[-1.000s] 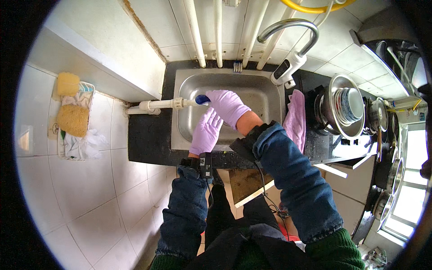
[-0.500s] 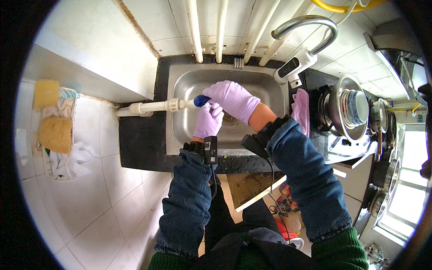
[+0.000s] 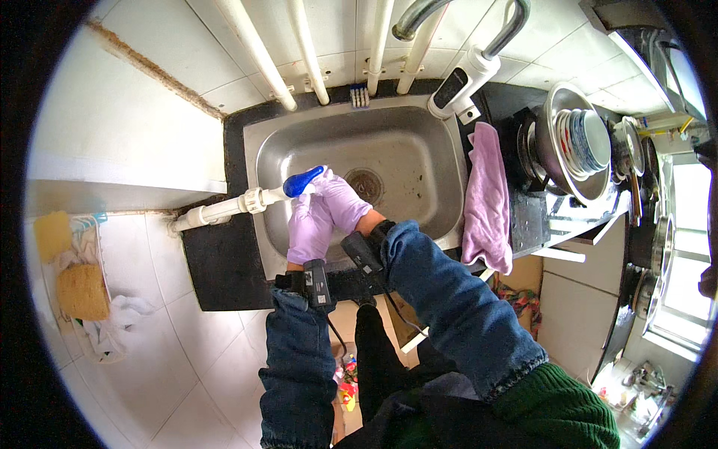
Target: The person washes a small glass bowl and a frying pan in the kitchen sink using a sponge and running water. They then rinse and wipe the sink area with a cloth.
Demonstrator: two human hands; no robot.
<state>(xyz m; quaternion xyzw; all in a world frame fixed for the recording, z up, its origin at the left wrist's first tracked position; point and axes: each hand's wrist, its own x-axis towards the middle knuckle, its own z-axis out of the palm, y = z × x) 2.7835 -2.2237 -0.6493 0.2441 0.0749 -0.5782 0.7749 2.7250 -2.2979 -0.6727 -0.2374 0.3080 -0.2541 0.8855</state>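
Observation:
A tap with a blue lever [image 3: 301, 182] sits at the end of a white plastic pipe [image 3: 217, 214], which reaches in from the left over the sink [image 3: 449, 150]. My left hand [image 3: 310, 230], in a light purple glove, is closed about the tap's white lower part, below the lever. My right hand [image 3: 345, 203], gloved the same way, presses in beside it with bent fingers at the tap's front end. The two hands touch, and they hide most of the tap's body and outlet. The blue lever shows above the fingers, uncovered.
A chrome and white faucet [image 3: 467, 82] stands at the sink's back right corner. Right of the sink lie a purple cloth [image 3: 488, 198] and a metal basin [image 3: 553, 142] with stacked bowls. Vertical white pipes [image 3: 307, 49] run behind. A rack with sponges [image 3: 82, 292] hangs left.
My right hand has come off the blue lever and moved down beside my left hand at the tap's front. The lever is now uncovered. The whole view has shifted and tilted.

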